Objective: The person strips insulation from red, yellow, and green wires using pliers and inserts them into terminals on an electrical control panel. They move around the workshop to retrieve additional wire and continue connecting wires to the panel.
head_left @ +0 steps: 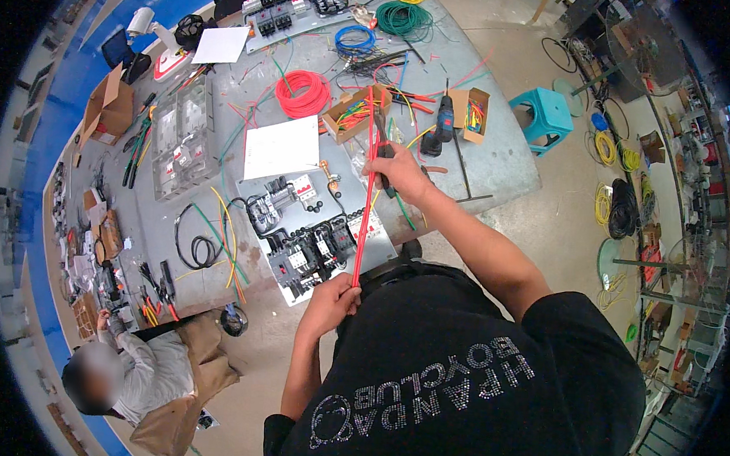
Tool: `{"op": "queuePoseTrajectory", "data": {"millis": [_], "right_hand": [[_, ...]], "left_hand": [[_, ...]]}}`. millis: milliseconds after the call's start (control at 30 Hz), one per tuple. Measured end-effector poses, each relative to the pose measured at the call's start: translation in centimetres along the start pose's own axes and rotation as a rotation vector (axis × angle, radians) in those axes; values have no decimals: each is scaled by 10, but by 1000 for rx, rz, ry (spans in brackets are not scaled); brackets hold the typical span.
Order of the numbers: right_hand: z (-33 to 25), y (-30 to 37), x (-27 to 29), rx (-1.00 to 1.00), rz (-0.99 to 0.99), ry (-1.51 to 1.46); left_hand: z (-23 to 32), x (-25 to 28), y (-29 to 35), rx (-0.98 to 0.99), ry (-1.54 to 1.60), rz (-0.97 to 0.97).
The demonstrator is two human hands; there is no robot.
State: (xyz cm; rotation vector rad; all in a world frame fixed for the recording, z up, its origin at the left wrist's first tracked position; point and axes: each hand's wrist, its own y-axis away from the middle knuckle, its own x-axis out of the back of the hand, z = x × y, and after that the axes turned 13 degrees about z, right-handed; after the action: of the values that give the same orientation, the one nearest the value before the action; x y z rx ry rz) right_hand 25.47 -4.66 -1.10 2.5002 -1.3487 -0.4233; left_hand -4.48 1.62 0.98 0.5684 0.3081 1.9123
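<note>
A bundle of long red wires [364, 236] stretches upright in front of me, over the table's near edge. My left hand [329, 305] is closed around its lower end, close to my body. Higher up, my right hand [402, 174] is closed on a dark hand tool [381, 130] that looks like pliers, beside the upper part of the wires. Whether its fingers also grip the wires cannot be made out. Left of the wires lies a metal mounting plate [334, 185] carrying black and white electrical components [308, 250].
On the table stand a red wire coil [303, 93], two boxes of coloured wires [350, 121] [473, 116], a cordless drill [444, 121], a white sheet [282, 148] and a clear-lidded enclosure [186, 132]. A turquoise stool [543, 115] stands right. Another person [155, 378] sits at lower left.
</note>
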Motion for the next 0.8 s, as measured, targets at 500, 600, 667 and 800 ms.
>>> {"op": "queuePoseTrajectory", "data": {"millis": [500, 600, 667, 800], "right_hand": [[-31, -26, 8, 81, -20, -234], [-44, -21, 11, 38, -54, -295], [-37, -30, 17, 52, -108, -277], [-38, -30, 19, 60, -127, -265]], "left_hand": [[-51, 4, 7, 57, 337, -125], [-50, 5, 11, 52, 361, -135], [-55, 4, 11, 54, 402, -137], [-60, 3, 11, 88, 454, -127]]}}
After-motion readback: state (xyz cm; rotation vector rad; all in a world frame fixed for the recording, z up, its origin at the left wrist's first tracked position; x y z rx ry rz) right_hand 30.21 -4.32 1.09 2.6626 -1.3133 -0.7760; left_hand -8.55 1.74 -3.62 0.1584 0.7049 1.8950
